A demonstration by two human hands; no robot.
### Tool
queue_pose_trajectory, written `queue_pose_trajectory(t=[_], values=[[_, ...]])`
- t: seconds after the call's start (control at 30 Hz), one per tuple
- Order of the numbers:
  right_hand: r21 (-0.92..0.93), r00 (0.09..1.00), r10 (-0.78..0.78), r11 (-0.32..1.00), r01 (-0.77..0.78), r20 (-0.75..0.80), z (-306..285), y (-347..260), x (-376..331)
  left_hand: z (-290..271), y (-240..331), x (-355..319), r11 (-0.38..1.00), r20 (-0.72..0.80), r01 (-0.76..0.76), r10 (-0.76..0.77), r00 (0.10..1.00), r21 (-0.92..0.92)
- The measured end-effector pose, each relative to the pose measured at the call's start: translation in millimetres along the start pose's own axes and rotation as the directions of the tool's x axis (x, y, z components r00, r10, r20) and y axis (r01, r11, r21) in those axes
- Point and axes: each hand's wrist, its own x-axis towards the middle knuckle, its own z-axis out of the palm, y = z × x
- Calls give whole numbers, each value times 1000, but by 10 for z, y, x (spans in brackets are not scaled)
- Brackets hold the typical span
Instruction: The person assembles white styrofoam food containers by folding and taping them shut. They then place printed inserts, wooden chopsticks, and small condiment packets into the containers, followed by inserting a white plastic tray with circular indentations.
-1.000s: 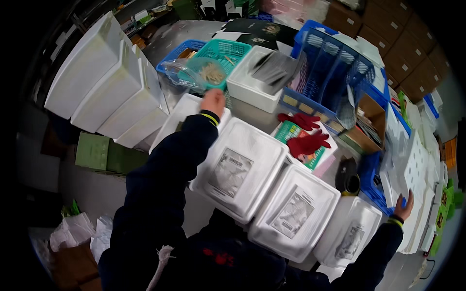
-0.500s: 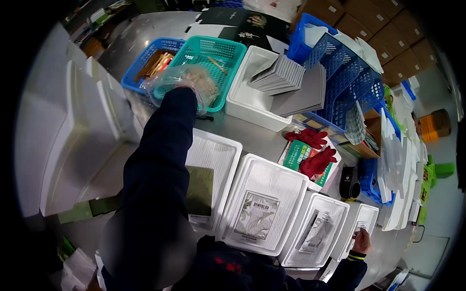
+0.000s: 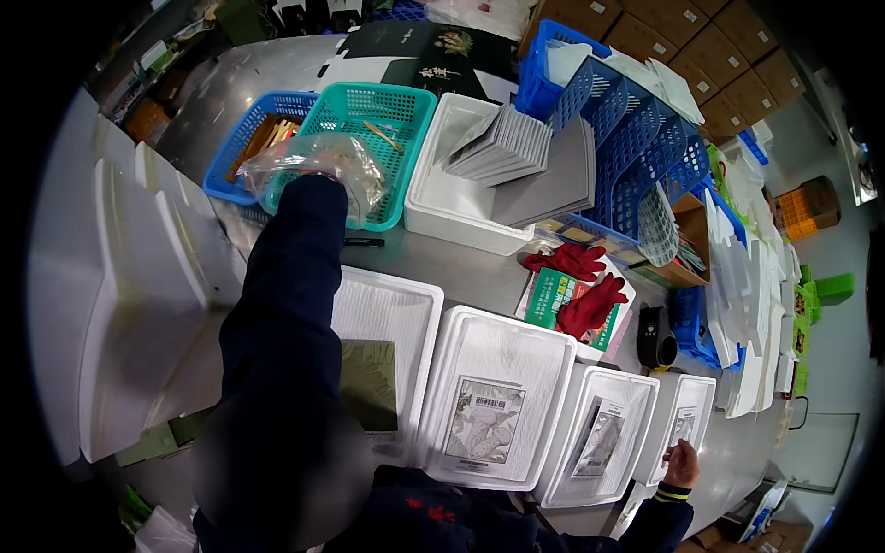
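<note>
Reaching over the grey metal table [image 3: 470,274], your dark navy left sleeve [image 3: 288,276] hides that hand at the clear plastic bag [image 3: 364,170] on the teal mesh basket [image 3: 422,129]; your right hand [image 3: 682,464], grip unclear, bends over the rightmost white foam tray [image 3: 690,391].

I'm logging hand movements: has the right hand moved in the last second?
Yes, leftward: the right hand was out past the right side of the rightmost white tray, and now it is at that tray's near right edge.
</note>
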Motion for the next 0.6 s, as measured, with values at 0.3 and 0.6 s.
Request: queue_pose_trajectory(t=[0.3,0.6], values=[[120,994,-110,986,112,-28,146,32,141,-515,-325,-558,896,181,101,-23,983,-433],[316,977,-209,931,183,48,-7,165,212,-279,-241,-2960,209,316,315,-29,948,-926]])
